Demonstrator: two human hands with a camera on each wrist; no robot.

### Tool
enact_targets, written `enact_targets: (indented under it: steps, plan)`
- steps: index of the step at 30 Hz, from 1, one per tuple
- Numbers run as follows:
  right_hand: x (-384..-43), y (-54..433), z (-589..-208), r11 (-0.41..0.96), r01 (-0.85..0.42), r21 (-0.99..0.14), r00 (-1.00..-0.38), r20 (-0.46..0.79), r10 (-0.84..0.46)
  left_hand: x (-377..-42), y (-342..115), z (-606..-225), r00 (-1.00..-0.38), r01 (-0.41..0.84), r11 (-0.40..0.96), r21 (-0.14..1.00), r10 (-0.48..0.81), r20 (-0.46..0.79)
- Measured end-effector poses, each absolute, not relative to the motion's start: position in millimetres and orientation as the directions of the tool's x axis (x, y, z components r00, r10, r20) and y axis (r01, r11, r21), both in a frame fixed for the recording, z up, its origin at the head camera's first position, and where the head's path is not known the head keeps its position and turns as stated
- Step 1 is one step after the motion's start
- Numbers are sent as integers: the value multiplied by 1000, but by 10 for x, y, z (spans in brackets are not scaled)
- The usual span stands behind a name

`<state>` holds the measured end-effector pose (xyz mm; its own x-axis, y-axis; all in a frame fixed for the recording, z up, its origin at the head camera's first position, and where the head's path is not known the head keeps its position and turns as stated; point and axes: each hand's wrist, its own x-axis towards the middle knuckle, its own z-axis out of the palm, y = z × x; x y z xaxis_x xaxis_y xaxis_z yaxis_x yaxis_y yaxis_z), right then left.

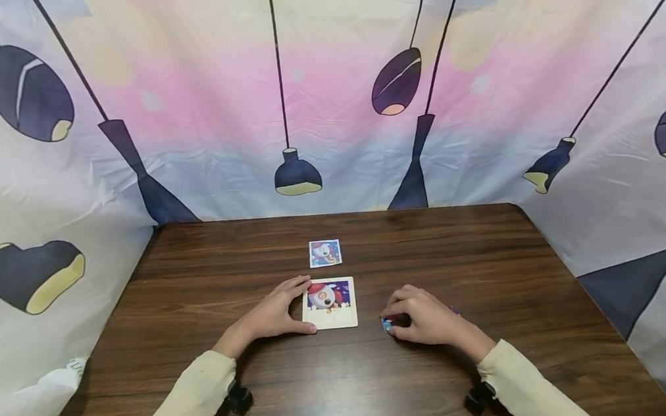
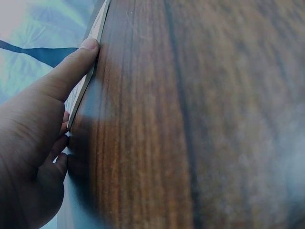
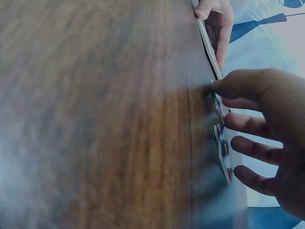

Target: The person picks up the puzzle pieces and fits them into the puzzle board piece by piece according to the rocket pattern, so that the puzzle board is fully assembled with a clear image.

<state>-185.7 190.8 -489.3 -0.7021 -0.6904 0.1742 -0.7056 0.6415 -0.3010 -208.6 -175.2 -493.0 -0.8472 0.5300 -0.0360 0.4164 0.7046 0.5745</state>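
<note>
A square cream puzzle board lies on the table, its upper part showing a cartoon figure in a red cap and its lower part plain cream. My left hand holds the board by its left side, thumb at the near corner and fingers at the far one. To the right of the board, my right hand pinches a small blue puzzle piece at the tabletop, thumb and fingers around it. Beneath that hand's other fingers sits a second puzzle piece, mostly hidden in the head view.
Behind the board lies a square picture card with a similar cartoon figure. The dark wooden table meets a hanging cloth printed with lamps at the back and sides.
</note>
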Motion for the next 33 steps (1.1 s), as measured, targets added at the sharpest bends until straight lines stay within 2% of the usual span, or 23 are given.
enact_targets:
  steps: [8,28,33]
  plan:
    - [-1860,2004,-4869,685,-658,-311,-749,176,-639,-2090,-1757,-4938,-848,416,705,574,529,-35]
    - [-1891,2016,-4884,624,-718,-309,-694,252,-674,-2090,-1745,-4933,-845,415,700,581,534,-40]
    - [-1948,1928,-4815,629,-705,-327,-709,287,-645,-2091,-1744,-4916,-845,410,700,584,532,-44]
